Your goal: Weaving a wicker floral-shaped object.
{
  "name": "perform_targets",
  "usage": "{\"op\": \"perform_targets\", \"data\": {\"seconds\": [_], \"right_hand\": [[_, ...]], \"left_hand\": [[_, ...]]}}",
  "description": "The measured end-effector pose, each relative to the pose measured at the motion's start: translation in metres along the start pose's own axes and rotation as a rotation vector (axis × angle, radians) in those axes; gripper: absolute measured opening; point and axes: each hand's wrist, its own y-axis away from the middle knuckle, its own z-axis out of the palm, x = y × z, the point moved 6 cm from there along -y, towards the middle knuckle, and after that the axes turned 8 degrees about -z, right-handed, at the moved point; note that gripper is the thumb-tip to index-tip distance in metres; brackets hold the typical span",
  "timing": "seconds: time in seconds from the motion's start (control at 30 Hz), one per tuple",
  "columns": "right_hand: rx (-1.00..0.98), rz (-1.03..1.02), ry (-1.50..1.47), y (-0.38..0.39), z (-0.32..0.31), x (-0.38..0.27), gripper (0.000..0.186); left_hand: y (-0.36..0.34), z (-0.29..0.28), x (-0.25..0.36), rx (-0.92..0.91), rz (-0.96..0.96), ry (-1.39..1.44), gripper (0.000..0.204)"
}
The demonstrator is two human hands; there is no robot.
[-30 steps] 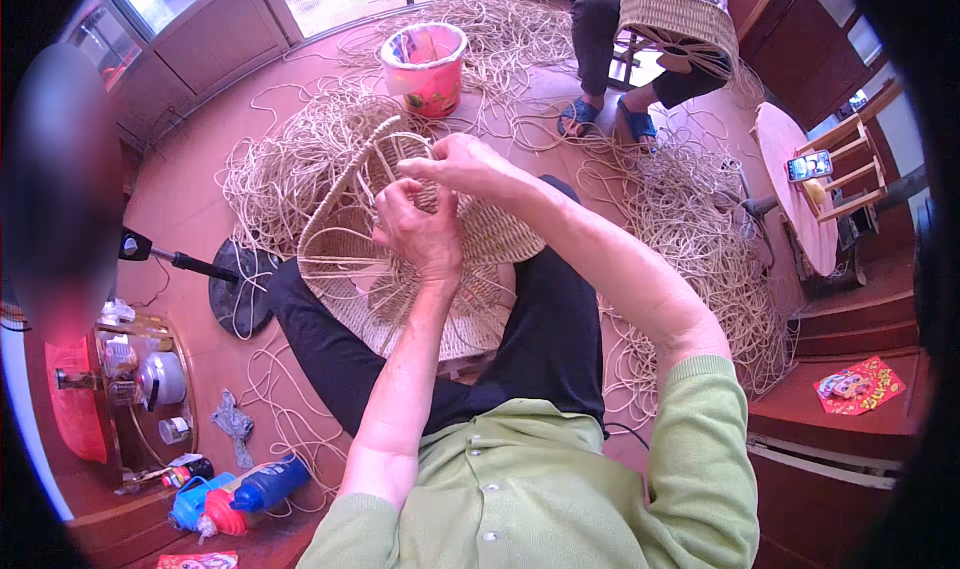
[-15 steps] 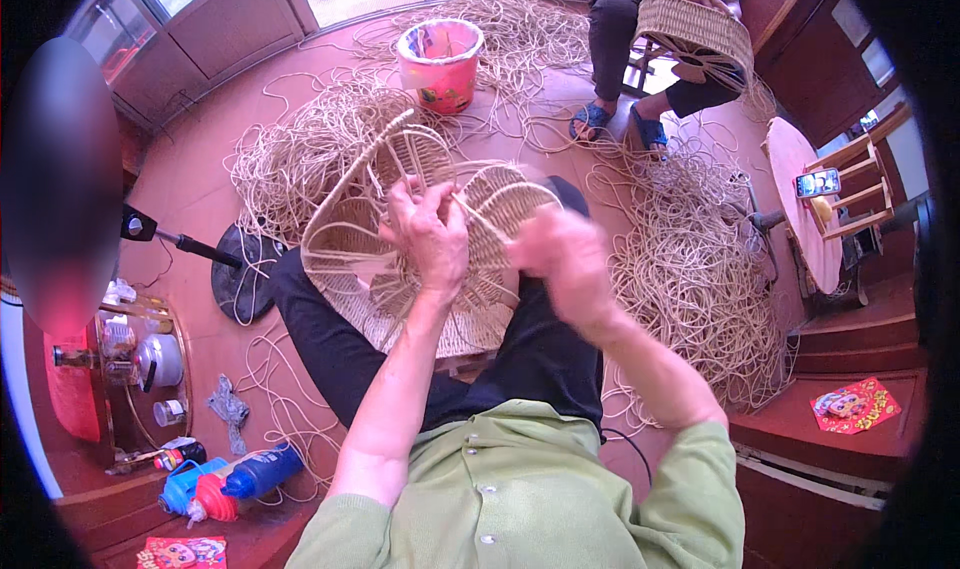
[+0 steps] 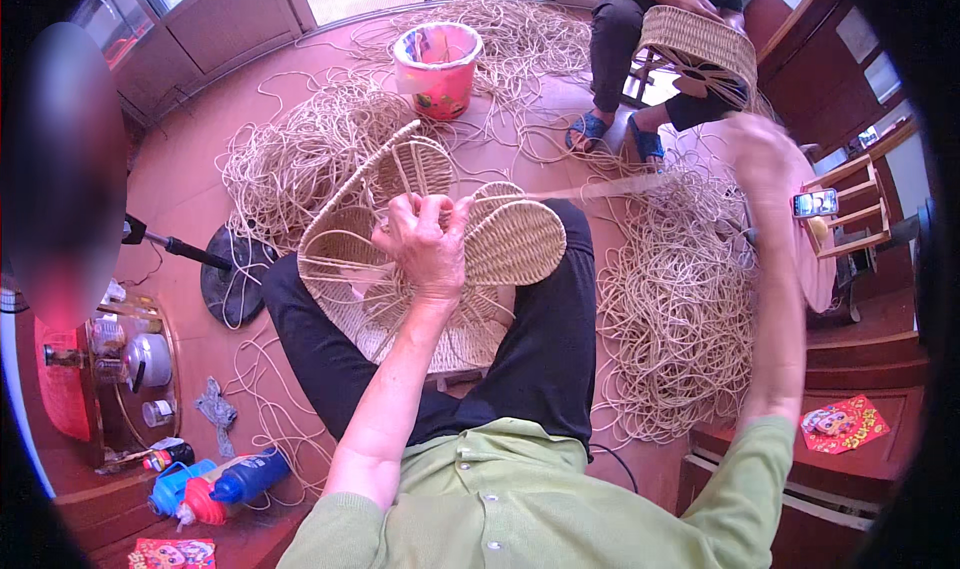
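Beige rounded panels [image 3: 515, 244] stand woven on the basket [image 3: 472, 343] between our legs [image 3: 545, 339] while bare strands [image 3: 345, 262] remain unwoven, our left hand [image 3: 428, 244] pinches cord [image 3: 610, 187], and we cannot tell whether our blurred right hand [image 3: 760, 157] grips.

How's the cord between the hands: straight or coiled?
Straight: the cord runs in a blurred line from left hand toward right hand.

the basket [image 3: 515, 244] sits on the lap [image 3: 555, 354], between 2 cord heaps [image 3: 685, 319]; bucket [image 3: 452, 89] beyond it.
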Motion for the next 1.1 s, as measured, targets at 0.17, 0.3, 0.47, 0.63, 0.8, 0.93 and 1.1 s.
{"op": "perform_targets", "data": {"seconds": [0.17,0.3,0.47,0.63,0.8,0.93,1.1], "right_hand": [[-0.91,-0.068,-0.467,-0.054,0.08,-0.283,0.032],[-0.867,0.334,-1.404,-0.072,0.1,-0.322,0.061],[-0.758,0.551,-1.697,-0.07,0.106,-0.336,0.049],[-0.139,0.058,-0.681,-0.076,0.044,-0.319,0.026],[0.104,0.738,-1.903,-0.021,-0.059,-0.26,0.026],[0.504,0.657,-2.043,0.023,-0.165,-0.166,0.033],[0.883,0.638,-1.519,0.089,-0.261,-0.037,0.021]], "left_hand": [[0.004,0.016,0.007,0.0,0.035,-0.035,0.033],[0.007,0.02,0.006,0.061,0.019,-0.042,0.038],[0.006,0.015,-0.003,0.1,-0.039,-0.027,0.039],[0.008,0.018,0.002,0.069,-0.015,-0.023,0.031],[0.005,0.017,-0.003,-0.026,-0.11,0.055,0.023],[0.004,0.011,-0.002,0.036,-0.088,0.139,0.024],[-0.007,0.01,-0.013,0.058,-0.131,0.449,0.015]]}}
